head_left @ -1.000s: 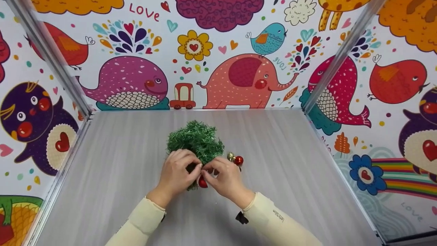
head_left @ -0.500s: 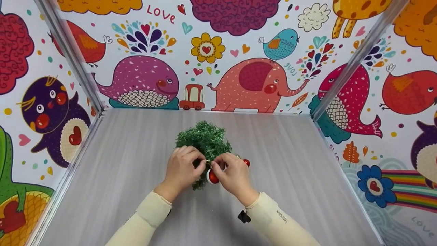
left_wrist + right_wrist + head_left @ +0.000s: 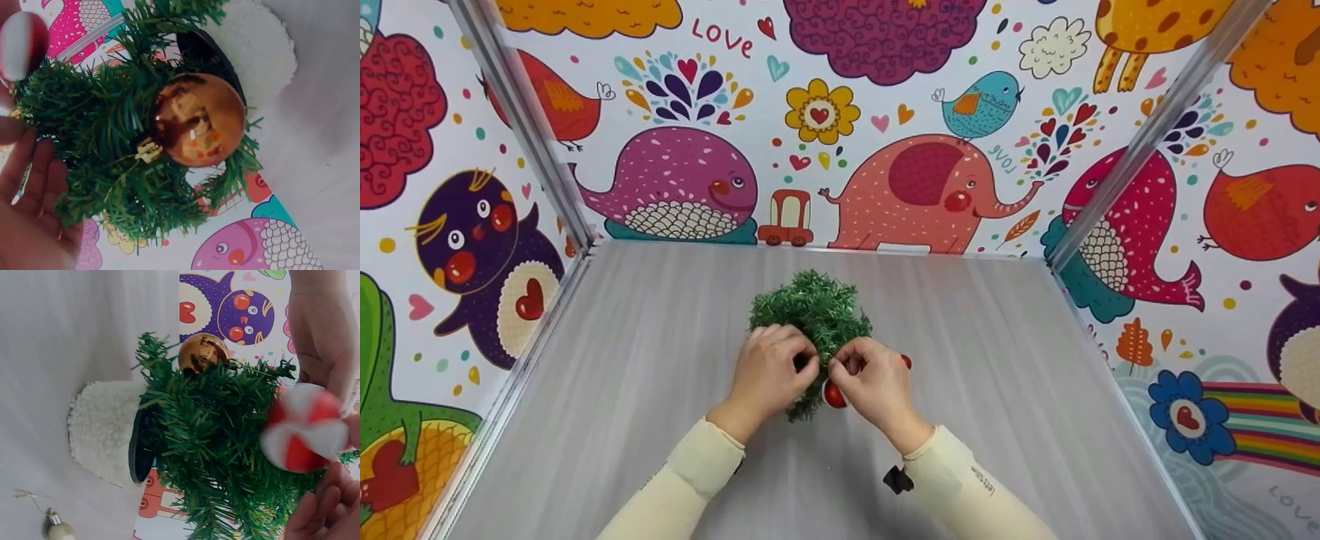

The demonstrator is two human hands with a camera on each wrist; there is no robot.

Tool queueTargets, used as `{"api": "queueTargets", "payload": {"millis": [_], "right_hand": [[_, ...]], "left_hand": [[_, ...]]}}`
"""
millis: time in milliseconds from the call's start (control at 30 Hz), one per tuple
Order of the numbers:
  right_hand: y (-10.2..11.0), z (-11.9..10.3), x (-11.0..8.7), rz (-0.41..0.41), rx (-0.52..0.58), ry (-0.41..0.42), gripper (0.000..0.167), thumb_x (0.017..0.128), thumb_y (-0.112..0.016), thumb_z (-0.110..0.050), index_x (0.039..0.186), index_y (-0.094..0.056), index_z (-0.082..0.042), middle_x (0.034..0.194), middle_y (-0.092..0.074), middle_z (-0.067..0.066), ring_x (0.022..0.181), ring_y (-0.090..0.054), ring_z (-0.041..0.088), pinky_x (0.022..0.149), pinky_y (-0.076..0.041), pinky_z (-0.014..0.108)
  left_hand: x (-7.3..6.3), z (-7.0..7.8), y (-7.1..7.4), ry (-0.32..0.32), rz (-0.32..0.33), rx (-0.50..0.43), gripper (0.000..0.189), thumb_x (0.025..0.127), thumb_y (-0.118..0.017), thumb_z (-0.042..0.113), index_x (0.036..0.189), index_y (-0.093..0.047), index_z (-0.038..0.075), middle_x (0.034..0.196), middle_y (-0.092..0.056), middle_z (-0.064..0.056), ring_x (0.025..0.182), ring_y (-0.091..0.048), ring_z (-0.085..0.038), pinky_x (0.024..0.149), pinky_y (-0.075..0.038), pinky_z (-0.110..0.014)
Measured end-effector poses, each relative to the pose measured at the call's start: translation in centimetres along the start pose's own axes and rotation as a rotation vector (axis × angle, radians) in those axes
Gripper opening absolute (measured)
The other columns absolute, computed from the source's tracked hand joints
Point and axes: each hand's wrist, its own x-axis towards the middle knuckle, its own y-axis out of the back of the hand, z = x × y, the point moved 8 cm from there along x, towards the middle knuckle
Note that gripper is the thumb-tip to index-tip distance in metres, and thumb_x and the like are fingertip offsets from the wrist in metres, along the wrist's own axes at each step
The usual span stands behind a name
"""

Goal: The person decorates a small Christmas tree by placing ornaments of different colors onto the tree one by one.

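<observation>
Well above the left grip, the back wall bears a red "LOVE". Up and right of the right grip stands a turned-about "love". Far to that grip's right, the side wall carries a pale "LOVE". Below it, print on the right sleeve seems to say "LetsSlim"; the left sleeve's is too small.

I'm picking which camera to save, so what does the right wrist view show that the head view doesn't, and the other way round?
Only the right wrist view shows the fuzzy white pot and copper-coloured bauble.

Only the head view shows the cream sleeves, the red bauble beside the right hand and the blue flower print.

Both show the green tree, the red-and-white ornament, the right hand and the left hand.
</observation>
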Motion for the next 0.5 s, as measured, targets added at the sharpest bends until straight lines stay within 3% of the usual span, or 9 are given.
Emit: {"api": "queueTargets", "payload": {"millis": [200,367,500], "right_hand": [[0.0,-0.5,0.2,-0.014,-0.078,0.023,0.011,0.083,-0.075,-0.019,0.079,-0.066,-0.025,0.072,-0.054,-0.016,0.059,-0.049,0.003,0.052,-0.042,0.024],[-0.2,-1.2,-0.2,-0.019,-0.161,0.107,0.01,0.083,-0.076,-0.023,0.081,-0.067,-0.025,0.075,-0.055,-0.013,0.065,-0.049,0.005,0.054,-0.042,0.024],[0.0,-1.6,-0.4,0.002,-0.164,0.178,0.009,0.085,-0.076,-0.023,0.083,-0.068,-0.023,0.076,-0.056,-0.011,0.067,-0.05,0.005,0.054,-0.043,0.023]], "left_hand": [[0.1,-0.2,-0.2,-0.02,-0.04,0.01,0.008,0.081,-0.076,0.019,0.076,-0.072,0.016,0.079,-0.064,0.007,0.074,-0.058,-0.019,0.074,-0.046,-0.038],[-0.1,-0.1,-0.1,-0.051,-0.033,-0.018,0.008,0.081,-0.076,0.019,0.075,-0.073,0.015,0.079,-0.064,0.006,0.074,-0.058,-0.019,0.073,-0.046,-0.037],[-0.2,0.0,-0.1,-0.063,-0.039,-0.023,0.007,0.081,-0.077,0.018,0.075,-0.073,0.016,0.079,-0.064,0.006,0.075,-0.058,-0.019,0.072,-0.045,-0.036]]}}
